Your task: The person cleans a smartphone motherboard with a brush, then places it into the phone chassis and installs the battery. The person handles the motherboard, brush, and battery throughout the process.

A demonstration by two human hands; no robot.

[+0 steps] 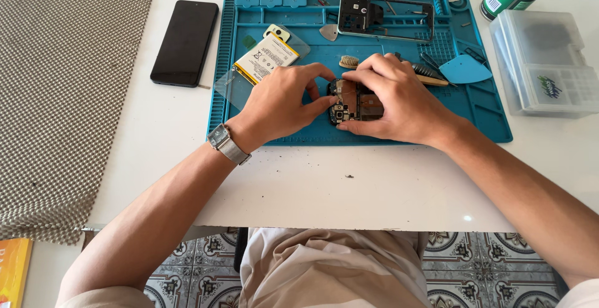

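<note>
Left hand [284, 99] and right hand [396, 99] are both pinching an opened phone body [352, 101] at the middle of the blue repair mat [493, 121]. Right fingers are hiding its right half; the exposed part is showing dark circuit boards and copper. Fine parts unreadable. A phone frame [387, 18] is lying beyond, a battery [266, 57] to the left.
</note>
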